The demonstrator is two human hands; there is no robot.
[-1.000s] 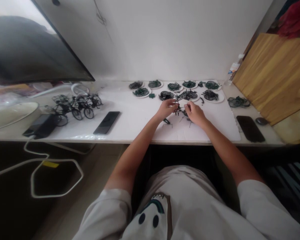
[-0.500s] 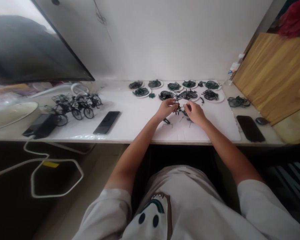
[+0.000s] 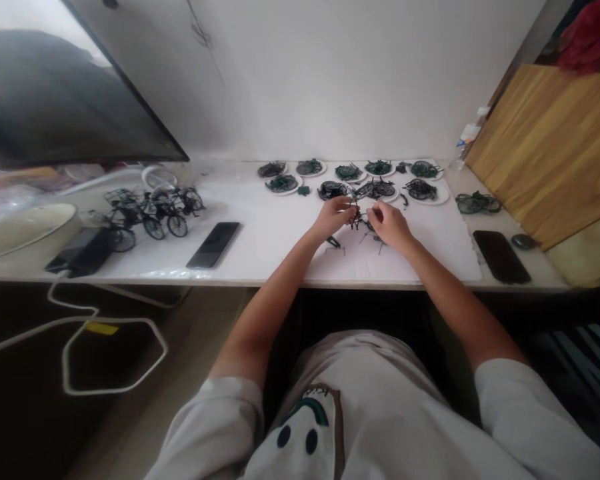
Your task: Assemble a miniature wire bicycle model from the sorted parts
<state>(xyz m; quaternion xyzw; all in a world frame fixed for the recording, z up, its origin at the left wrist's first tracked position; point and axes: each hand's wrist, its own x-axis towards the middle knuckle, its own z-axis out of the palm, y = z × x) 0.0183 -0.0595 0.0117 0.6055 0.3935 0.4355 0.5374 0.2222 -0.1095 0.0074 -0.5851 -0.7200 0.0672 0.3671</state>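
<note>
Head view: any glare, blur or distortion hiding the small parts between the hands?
Head view: wide-angle bending at the edges, the monitor smeared; soft even light, no glare; the dark part between left hand and right hand is too small to resolve.

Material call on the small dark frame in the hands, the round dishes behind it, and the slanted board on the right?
Small frame, pinched between left hand and right hand: thin dark rods, likely wire or plastic; too small to tell. Dishes: white, smooth rims, probably plastic or paper. Board: wood, visible grain, slight sheen.
</note>
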